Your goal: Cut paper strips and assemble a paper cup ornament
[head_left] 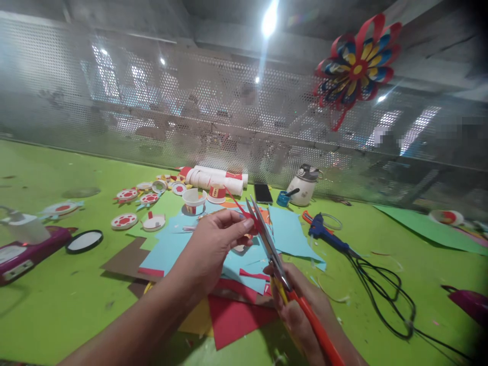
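Observation:
My left hand (224,236) pinches a small piece of red paper (260,221), with a thin red strip rising up to the left from it. In my right hand (305,305) is a pair of scissors (276,264) with red and yellow handles. The blades point up and away, just beside the red paper; whether they touch it I cannot tell. Beneath both hands lie light blue paper sheets (163,254) with red scraps on them. A red sheet (240,320) sticks out toward me, and a brown sheet (124,259) shows at the left.
Paper cups (195,199), round paw-print discs (124,220) and white rolls (213,182) lie beyond. A phone (263,193) and a bottle (304,187) stand at the back. A blue glue gun (328,234) with its cord is right; a purple power strip (34,251) is left.

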Tool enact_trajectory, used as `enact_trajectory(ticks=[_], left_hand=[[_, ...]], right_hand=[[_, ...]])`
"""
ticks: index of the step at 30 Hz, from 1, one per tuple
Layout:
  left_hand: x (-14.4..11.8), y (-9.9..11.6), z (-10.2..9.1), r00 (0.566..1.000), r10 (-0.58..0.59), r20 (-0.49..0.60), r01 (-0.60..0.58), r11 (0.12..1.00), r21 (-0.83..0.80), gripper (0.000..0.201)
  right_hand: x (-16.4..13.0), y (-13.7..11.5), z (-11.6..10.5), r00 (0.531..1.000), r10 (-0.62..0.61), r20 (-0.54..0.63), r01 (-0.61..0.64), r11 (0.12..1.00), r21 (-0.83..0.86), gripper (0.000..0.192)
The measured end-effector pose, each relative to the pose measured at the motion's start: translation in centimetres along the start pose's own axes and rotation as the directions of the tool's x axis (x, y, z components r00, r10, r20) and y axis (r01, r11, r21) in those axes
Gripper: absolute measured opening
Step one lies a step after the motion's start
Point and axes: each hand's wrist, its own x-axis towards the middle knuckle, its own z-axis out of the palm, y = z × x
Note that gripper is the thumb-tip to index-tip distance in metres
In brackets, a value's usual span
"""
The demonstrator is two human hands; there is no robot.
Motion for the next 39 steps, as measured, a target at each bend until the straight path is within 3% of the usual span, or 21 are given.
enact_trajectory(ticks=[14,25,39], left_hand=[[0.1,-0.3,-0.3,0.999,0.042,0.025,-0.044,0.996,0.074,0.019],[0.1,-0.3,-0.3,0.999,0.027,0.041,-0.029,0.997,0.066,0.02],[0.1,0.0,-0.4,0.998,0.009,0.061,-0.012,0.999,0.043,0.018]], right_hand=[[0.0,0.9,0.0,0.999,0.042,-0.018,-0.041,0.998,0.053,0.068],[0.0,0.6,0.2,0.999,0.032,-0.043,-0.03,0.998,0.05,0.061],[-0.1,-0.3,-0.1,0.999,0.05,0.016,-0.05,0.999,0.001,0.06]])
